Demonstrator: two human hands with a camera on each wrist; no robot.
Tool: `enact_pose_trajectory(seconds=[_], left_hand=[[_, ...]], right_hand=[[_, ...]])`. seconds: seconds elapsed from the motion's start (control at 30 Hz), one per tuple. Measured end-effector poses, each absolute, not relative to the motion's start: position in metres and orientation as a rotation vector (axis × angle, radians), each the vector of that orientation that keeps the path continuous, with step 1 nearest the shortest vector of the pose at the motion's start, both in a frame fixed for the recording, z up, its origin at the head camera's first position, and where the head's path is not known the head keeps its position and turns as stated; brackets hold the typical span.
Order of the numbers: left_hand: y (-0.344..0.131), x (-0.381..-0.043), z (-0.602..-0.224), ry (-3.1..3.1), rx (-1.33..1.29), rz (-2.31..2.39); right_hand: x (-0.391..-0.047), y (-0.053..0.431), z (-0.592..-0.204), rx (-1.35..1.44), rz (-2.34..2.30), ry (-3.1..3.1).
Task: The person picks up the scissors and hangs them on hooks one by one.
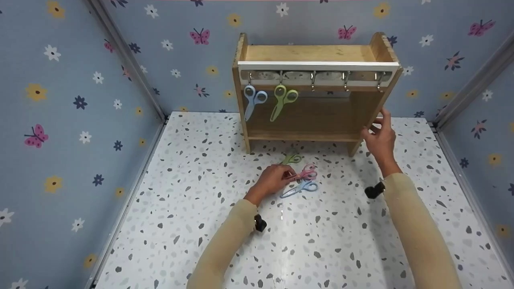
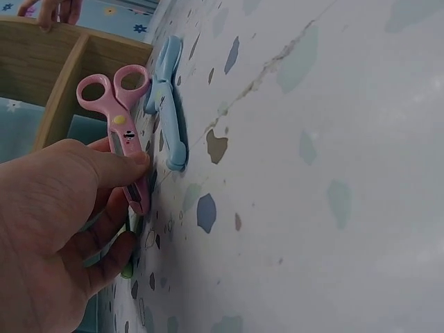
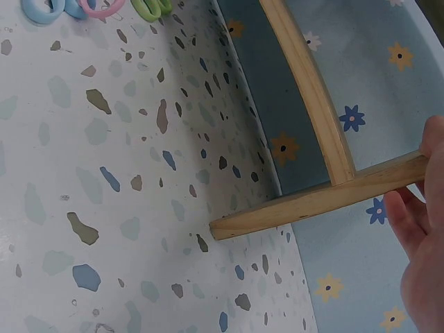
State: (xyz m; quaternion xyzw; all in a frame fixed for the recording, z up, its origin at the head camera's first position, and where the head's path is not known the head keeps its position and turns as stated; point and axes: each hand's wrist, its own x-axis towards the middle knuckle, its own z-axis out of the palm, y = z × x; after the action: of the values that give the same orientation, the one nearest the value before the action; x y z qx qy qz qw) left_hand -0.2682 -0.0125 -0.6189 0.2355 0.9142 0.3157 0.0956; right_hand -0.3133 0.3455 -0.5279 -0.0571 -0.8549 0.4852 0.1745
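My left hand pinches pink scissors by the blade end between thumb and fingers, handles pointing away. Blue scissors lie on the tabletop just nearer than the pink pair. Green scissors lie just beyond it, partly hidden by the hand. My right hand grips the right side panel of a small wooden rack, thumb at the front edge and fingers behind. From the rack's hooks hang another blue pair of scissors at the far left and another green pair beside it.
Several metal hooks line the white-edged rail across the rack's front, those to the right bare. The rack stands on a speckled white tabletop. Flowered blue panels rise at the left, back and right.
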Motion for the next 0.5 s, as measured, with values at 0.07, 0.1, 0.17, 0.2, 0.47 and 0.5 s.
enact_pose_trajectory(seconds=[0.07, 0.1, 0.17, 0.2, 0.47, 0.5], left_hand=[[-0.0127, -0.2677, -0.6186, 2.702, 0.689, 0.938], [-0.0127, -0.2675, -0.6185, 2.697, 0.684, 0.942], [-0.0131, -0.2673, -0.6183, 2.686, 0.678, 0.958], [-0.0133, -0.2672, -0.6181, 2.683, 0.680, 0.966], [-0.0153, -0.2680, -0.6168, 2.660, 0.689, 0.992], [-0.0155, -0.2680, -0.6169, 2.657, 0.686, 0.994]], right_hand=[[-0.3138, 0.3457, -0.5285, -0.165, 1.372, -2.424], [-0.3140, 0.3456, -0.5288, -0.165, 1.368, -2.424], [-0.3145, 0.3455, -0.5292, -0.166, 1.360, -2.424], [-0.3147, 0.3454, -0.5293, -0.167, 1.357, -2.424], [-0.3131, 0.3454, -0.5277, -0.167, 1.372, -2.425], [-0.3128, 0.3453, -0.5277, -0.165, 1.372, -2.424]])
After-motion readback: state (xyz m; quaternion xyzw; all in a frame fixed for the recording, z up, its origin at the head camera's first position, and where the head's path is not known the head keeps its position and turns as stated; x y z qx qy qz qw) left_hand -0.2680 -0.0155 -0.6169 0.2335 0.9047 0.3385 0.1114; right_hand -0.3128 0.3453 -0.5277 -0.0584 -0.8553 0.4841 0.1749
